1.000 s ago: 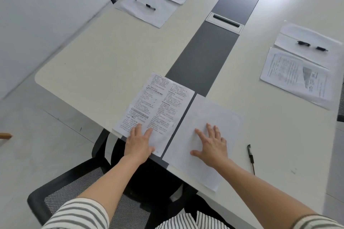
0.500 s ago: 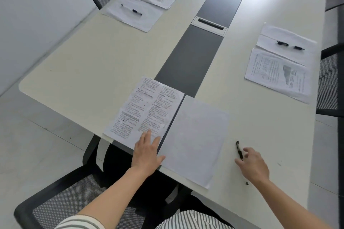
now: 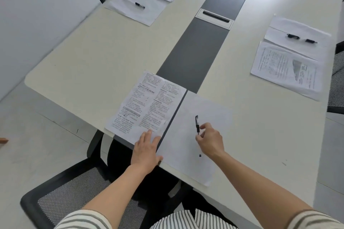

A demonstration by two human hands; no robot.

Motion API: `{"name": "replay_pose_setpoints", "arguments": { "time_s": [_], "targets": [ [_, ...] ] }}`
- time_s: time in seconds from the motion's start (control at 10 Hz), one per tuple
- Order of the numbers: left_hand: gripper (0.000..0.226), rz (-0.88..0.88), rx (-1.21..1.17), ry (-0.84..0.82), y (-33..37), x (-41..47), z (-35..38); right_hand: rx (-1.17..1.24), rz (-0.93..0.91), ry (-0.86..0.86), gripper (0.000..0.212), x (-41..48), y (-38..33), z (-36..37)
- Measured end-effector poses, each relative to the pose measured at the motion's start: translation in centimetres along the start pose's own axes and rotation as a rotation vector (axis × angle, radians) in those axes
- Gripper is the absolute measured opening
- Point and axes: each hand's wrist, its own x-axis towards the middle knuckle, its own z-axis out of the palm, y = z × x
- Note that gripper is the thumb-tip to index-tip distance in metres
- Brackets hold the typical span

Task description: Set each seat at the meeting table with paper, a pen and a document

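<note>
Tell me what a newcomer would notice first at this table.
The right hand pinching a black pen over the blank sheet at the near edge of the table draws the eye first, with the left hand resting flat on the printed document beside it. Farther along lie a far-left setting and a right-side setting, each with papers and a pen.

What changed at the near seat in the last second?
The right hand left the blank sheet, reached right to the pen on the bare table, took hold of it and brought it back left; it now pinches the pen over the sheet. The left hand stayed on the printed document; both papers kept their places.
</note>
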Motion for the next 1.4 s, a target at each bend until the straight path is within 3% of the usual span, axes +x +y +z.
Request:
{"name": "replay_pose_setpoints", "arguments": {
  "time_s": [0.6, 1.0, 1.2, 1.4],
  "targets": [
    [0.067, -0.011, -0.005, -0.026, 0.2, 0.1, -0.1, -0.078, 0.016, -0.079, 0.022, 0.7, 0.9, 1.1],
    [0.066, 0.039, 0.030, 0.027, -0.3, 0.3, 0.6, 0.240, 0.266, 0.061, 0.026, 0.0, -0.6, 2.9],
    [0.068, 0.048, 0.071, 0.013, -0.5, 0.1, 0.3, 0.256, 0.263, 0.063, 0.038, -1.4, -0.6, 1.9],
    [0.055, 0.041, -0.092, 0.044, 0.1, -1.3, -2.1, 0.329, 0.144, 0.056, 0.030, -4.5, 0.7, -3.1]
  ]
}}
